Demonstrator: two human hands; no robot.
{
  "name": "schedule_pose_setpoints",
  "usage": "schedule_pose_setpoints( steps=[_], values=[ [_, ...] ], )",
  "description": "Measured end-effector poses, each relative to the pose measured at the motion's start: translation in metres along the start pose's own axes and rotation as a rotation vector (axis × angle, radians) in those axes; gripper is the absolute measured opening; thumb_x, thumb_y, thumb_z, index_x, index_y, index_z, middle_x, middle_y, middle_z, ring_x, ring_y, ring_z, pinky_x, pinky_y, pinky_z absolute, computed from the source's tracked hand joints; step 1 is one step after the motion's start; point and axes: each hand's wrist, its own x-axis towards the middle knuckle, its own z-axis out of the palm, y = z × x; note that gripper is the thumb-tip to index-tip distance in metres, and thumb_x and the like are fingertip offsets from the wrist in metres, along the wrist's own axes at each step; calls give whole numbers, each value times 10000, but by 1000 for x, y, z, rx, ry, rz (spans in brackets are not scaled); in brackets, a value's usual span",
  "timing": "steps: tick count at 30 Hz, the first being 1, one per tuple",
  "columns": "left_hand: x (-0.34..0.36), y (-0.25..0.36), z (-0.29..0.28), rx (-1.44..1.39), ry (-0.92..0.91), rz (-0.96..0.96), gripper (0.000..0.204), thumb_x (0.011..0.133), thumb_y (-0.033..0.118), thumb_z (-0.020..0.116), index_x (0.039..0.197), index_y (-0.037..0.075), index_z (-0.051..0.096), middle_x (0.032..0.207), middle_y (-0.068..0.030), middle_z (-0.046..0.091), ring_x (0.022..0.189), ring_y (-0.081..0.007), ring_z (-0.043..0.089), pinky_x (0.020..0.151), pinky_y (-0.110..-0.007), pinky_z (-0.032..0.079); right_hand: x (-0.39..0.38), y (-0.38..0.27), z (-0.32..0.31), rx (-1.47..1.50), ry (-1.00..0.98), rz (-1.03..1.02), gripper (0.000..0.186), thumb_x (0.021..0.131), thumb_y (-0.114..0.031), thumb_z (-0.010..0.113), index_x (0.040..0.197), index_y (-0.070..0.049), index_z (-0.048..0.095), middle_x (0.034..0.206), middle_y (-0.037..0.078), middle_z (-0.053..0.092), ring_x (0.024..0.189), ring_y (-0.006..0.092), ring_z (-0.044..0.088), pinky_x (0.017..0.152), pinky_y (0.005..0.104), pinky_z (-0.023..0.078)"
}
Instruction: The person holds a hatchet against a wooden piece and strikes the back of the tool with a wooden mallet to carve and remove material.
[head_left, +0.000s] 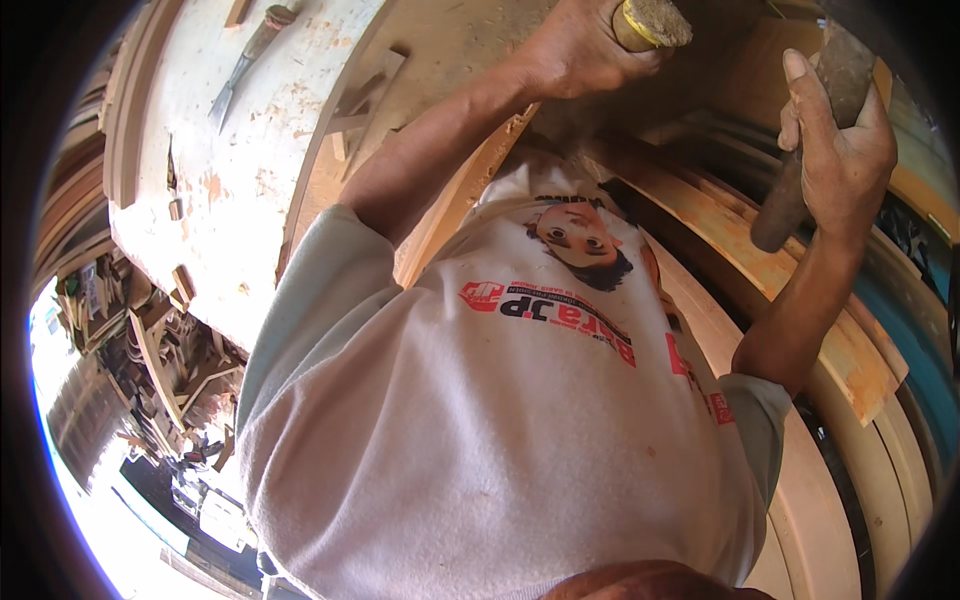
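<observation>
The left hand (590, 48) has its fingers clamped on a yellow-banded handle (657, 22), lower end hidden, so what's done or left I cannot tell. The right hand (845, 165) has fingers wrapped round a dark club (845, 78). Farther off, a knife (243, 68) lies on the tabletop (255, 205).

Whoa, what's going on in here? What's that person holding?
The person's left hand grips a thick handle with a yellow band around its rough end. The right hand holds a dark, club-like tool, maybe a mallet. Right now the two tools are apart. To the left, a bladed tool lies on a pale, flecked surface, and long wooden boards stretch along the right.
</observation>
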Motion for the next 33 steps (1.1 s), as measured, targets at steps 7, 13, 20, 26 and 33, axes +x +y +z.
schedule_pose_setpoints(
  steps=[7, 13, 20, 26, 33],
  values=[
    [10, 2, 5, 37, 52, -6, 223, 874, 67, 739, 1087, 72, 674, 886, 5, 665, 767, -75, 604, 660, -221, 458, -12, 19, 31, 228, -44, 150, 220, 963, -186, 745, 1001, -14, 613, 683, 2, 550, 548, 82, 520, 524, 250, 438],
    [-4, 11, 5, 112, 117, 3, 209, 893, 81, 740, 1092, 75, 679, 861, 1, 653, 734, -49, 583, 621, -188, 412, -30, 46, 37, 271, -66, 200, 226, 976, -197, 722, 977, -9, 597, 684, 32, 579, 513, 97, 533, 504, 278, 455],
    [40, -58, -16, -478, -46, -179, 166, 887, 142, 739, 1036, 91, 687, 818, 7, 623, 574, -60, 506, 505, -307, 416, -41, 69, 41, 389, -36, 249, 233, 972, -183, 723, 968, -7, 570, 689, 15, 557, 523, 88, 531, 483, 264, 444],
    [14, -16, 13, 144, 266, 165, 171, 885, 146, 721, 1040, 79, 694, 857, -23, 685, 631, -156, 601, 583, -312, 501, -78, 76, 42, 355, -35, 371, 244, 963, -182, 728, 987, -3, 564, 705, 27, 562, 523, 91, 535, 477, 268, 446],
    [137, -159, -5, 758, 230, -332, 240, 908, 266, 648, 754, 84, 675, 723, -118, 697, 687, -304, 699, 590, -433, 545, -91, 94, 36, 242, -58, 494, 241, 959, -198, 735, 934, -27, 566, 647, 10, 555, 505, 95, 535, 485, 282, 423]
  ],
)
